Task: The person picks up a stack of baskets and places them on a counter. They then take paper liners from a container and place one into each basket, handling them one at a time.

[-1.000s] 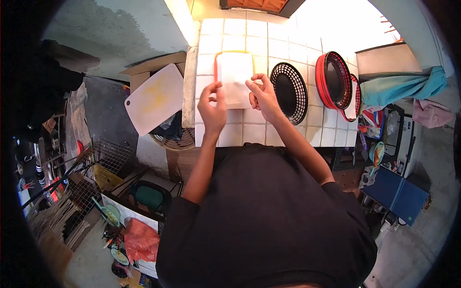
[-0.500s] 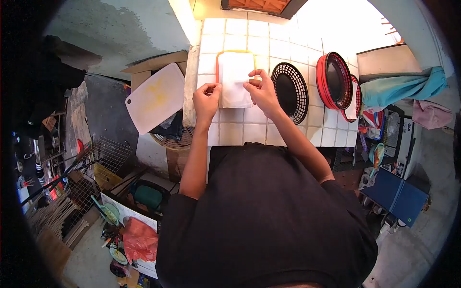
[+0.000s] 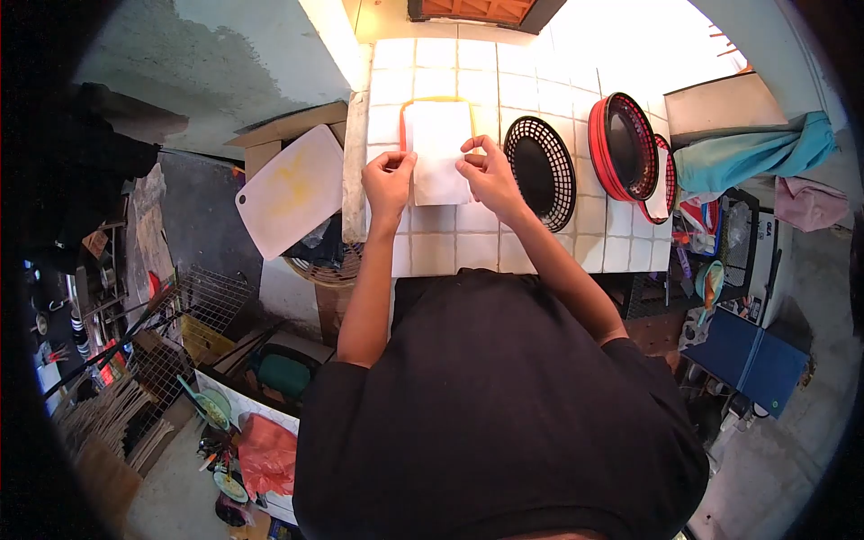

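A stack of white paper sheets [image 3: 439, 171] lies on the tiled counter, with an orange-red edge [image 3: 404, 126] showing from beneath it at the left and top. My left hand [image 3: 387, 183] is closed in a pinch at the stack's left edge. At the opposite edge, my right hand [image 3: 492, 178] has its thumb and a finger drawn together on the paper, the index finger curled above. Just right of that hand sits a black oval plastic basket [image 3: 540, 175] with a lattice rim.
Stacked red and black oval baskets [image 3: 621, 148] stand at the counter's right, beside a teal cloth [image 3: 756, 162] and a cardboard box [image 3: 724, 106]. Left of the tiled counter [image 3: 459, 256], a stained white cutting board [image 3: 292, 193] leans above a woven basket [image 3: 328, 270].
The view has shifted slightly. Both hands stay at the paper's two edges, with hardly any movement between the frames.
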`<state>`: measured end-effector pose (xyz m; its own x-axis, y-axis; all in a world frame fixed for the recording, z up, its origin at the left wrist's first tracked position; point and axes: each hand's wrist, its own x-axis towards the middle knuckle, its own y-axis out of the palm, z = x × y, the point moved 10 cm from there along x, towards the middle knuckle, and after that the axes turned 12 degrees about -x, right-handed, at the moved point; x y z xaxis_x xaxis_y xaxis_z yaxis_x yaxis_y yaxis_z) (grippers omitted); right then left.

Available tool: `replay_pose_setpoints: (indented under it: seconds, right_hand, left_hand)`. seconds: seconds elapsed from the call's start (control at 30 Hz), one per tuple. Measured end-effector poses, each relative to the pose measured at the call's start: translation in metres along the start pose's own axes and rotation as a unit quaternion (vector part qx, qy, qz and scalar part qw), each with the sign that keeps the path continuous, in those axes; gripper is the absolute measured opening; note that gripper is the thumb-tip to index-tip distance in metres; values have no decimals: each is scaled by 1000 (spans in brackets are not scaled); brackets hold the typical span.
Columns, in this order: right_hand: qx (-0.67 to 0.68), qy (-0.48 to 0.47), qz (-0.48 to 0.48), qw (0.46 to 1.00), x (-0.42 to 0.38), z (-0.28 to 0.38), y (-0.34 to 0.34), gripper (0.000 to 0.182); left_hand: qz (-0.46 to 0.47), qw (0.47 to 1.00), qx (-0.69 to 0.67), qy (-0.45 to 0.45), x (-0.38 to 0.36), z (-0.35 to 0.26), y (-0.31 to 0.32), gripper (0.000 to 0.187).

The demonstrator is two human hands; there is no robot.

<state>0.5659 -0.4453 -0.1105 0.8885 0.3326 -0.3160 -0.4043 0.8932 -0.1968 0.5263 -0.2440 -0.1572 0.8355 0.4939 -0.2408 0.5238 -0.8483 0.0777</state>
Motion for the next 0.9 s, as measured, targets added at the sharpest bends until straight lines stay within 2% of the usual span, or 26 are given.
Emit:
replay_pose_setpoints:
  seconds: [0.37, 0.67, 0.9]
  right_hand:
    - [-16, -9, 16, 1000, -1, 1, 2, 22]
    - [-19, -11, 9, 1000, -2, 2, 1, 22]
    - [-15, -12, 14, 1000, -3, 2, 1, 21]
  left_hand:
    - [-12, 992, 82, 90, -1, -26, 6, 14]
    - [-20, 983, 143, 113, -6, -35, 8, 15]
    - [-9, 991, 102, 86, -2, -24, 9, 17]
